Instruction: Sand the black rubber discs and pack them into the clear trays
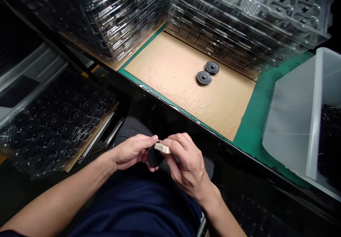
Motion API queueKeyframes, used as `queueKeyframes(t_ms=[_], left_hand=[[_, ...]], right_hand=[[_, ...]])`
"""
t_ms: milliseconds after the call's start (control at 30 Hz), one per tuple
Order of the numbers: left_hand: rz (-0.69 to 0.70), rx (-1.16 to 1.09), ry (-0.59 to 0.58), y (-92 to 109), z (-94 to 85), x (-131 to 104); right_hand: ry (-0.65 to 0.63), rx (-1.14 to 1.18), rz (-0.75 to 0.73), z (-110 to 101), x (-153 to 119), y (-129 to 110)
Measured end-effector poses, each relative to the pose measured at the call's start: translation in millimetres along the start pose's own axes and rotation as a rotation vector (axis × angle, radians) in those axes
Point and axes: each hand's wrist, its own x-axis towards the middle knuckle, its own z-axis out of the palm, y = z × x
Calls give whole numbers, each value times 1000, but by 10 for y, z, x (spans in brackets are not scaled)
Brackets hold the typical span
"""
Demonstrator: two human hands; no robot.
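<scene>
My left hand (pixel 133 152) is closed on a black round disc-like part (pixel 154 158), with the thumb at its upper edge. A small beige block-shaped tool (pixel 162 148) sits between the fingers of my right hand (pixel 186 160), against the top edge of that part. Its working end is too small to make out. Both hands are above my lap, in front of the table edge. Two similar black discs, a nearer one (pixel 204 77) and a farther one (pixel 212 67), lie on the cardboard sheet (pixel 165 66), each showing a small central stub.
Stacks of clear plastic trays stand at the back left (pixel 106 20) and back right (pixel 239 20) of the green table (pixel 253 123). A translucent bin (pixel 290 113) with dark pieces is at the right. Low on the left, a clear tray (pixel 58 123) holds several black discs.
</scene>
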Motion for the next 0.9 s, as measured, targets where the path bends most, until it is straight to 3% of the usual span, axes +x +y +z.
queueKeyframes(t_ms=[100,200,267,333,400,500,600,733,800,900], left_hand=[[38,-148,2,-22,40,30],[307,-220,168,-9,139,44],[441,-191,246,6,190,36],[489,-161,265,15,204,15],[443,-126,262,16,178,-10],[254,-68,196,4,97,-29],[88,-65,88,-24,25,-12],[-37,-142,5,-52,9,26],[40,-205,46,-42,36,40],[275,-229,164,-15,94,62]], right_hand=[[24,-82,-39,-4,22,11],[167,20,293,77,14,27],[98,265,513,136,3,35],[-1,430,608,166,-2,41],[49,380,580,162,5,52],[132,172,347,105,23,75],[30,63,79,27,38,83],[-41,-61,-152,-27,43,72],[35,-110,-104,-3,31,75],[122,31,297,80,10,79]])
